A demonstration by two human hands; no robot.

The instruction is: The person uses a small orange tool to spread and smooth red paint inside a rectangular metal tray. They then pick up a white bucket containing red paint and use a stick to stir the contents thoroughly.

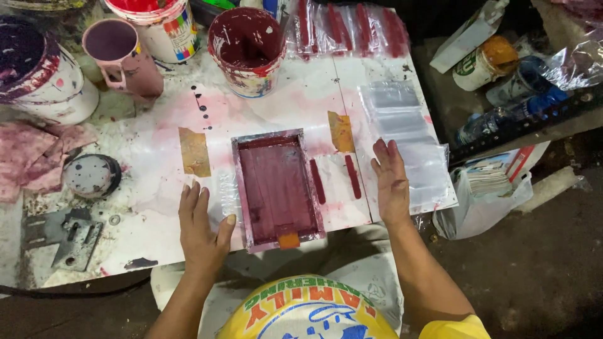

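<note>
A small screen-printing frame [278, 186], smeared dark red inside, lies flat on the white stained table [157, 163]. A small orange squeegee [289, 240] rests at its near edge. My left hand [201, 227] lies flat and open on the table just left of the frame, thumb near its edge. My right hand [392, 182] is flat and open to the right of the frame, resting on clear plastic bags [411, 144]. Two dark red printed stripes [336, 179] show on the plastic between the frame and my right hand.
Paint buckets [248, 47] with red and purple paint and a pink mug [122, 56] stand along the far edge. Printed bags [352, 28] lie at the back. A stained rag [41, 157] and round lid [91, 176] sit left. Bottles [502, 81] crowd the right.
</note>
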